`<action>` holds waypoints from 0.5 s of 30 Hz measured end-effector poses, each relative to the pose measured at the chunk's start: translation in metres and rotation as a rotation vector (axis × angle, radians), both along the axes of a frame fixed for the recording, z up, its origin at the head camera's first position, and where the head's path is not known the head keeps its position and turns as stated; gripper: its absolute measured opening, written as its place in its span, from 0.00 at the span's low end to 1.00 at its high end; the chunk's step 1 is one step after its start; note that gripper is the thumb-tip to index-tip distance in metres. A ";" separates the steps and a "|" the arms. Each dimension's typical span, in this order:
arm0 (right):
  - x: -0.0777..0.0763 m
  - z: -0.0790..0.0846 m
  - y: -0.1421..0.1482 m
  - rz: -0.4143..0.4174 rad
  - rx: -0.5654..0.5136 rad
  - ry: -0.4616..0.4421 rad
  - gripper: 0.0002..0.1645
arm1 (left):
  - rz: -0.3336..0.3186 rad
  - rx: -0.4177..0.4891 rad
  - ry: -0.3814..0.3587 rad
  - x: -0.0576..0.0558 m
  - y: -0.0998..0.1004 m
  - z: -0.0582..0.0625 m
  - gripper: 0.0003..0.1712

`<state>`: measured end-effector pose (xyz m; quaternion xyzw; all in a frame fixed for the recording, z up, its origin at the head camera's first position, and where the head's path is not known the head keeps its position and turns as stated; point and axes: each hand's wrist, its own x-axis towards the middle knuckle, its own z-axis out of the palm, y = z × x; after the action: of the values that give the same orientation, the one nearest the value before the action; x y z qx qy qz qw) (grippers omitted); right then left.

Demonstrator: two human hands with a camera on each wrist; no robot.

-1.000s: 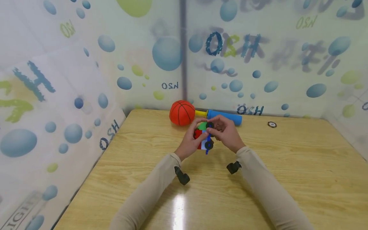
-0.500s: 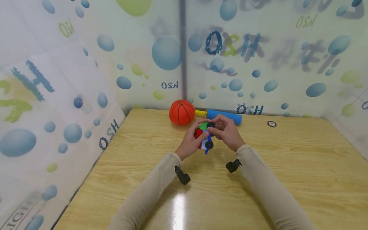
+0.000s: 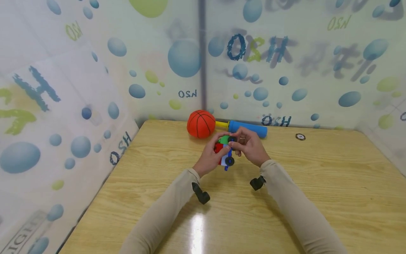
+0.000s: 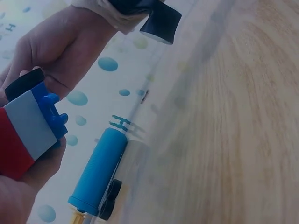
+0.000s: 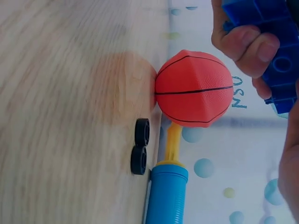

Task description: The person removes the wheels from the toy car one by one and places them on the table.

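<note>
My left hand (image 3: 209,157) grips a toy block car (image 3: 224,158) above the table, its thumb across the white side. The car has red, white and green blocks on a blue chassis (image 5: 281,65), whose hollow underside faces the right wrist camera. One black wheel (image 3: 229,161) shows at the car's near end. At the far end, my right hand (image 3: 252,146) pinches another black wheel (image 3: 232,139) between thumb and fingers. In the left wrist view, a wheel (image 4: 24,84) sits against the right hand, beside the blue chassis edge.
A red toy basketball (image 3: 201,124) lies at the back of the wooden table (image 3: 304,190). Beside it is a blue hand pump (image 3: 248,129) with a yellow end. Two loose black wheels (image 5: 139,160) rest near the pump. A small round chip (image 3: 300,137) lies at back right.
The car's near end has tilted slightly to the left. Both hands keep nearly the same place and hold.
</note>
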<state>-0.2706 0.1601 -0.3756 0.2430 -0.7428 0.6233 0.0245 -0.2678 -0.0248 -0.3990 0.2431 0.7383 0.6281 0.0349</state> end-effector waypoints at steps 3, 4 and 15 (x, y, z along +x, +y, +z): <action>0.002 0.002 -0.001 -0.019 0.038 0.072 0.06 | -0.004 -0.002 0.001 -0.002 -0.001 0.001 0.26; 0.002 0.003 -0.001 -0.025 0.048 0.098 0.06 | -0.002 -0.001 -0.002 -0.003 -0.001 0.001 0.26; -0.010 -0.005 0.018 -0.085 0.022 0.058 0.21 | 0.078 0.055 -0.029 -0.009 -0.013 0.015 0.25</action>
<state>-0.2804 0.1779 -0.3807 0.2295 -0.7582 0.6062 0.0697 -0.2765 -0.0375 -0.3837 0.2056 0.7291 0.6527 0.0144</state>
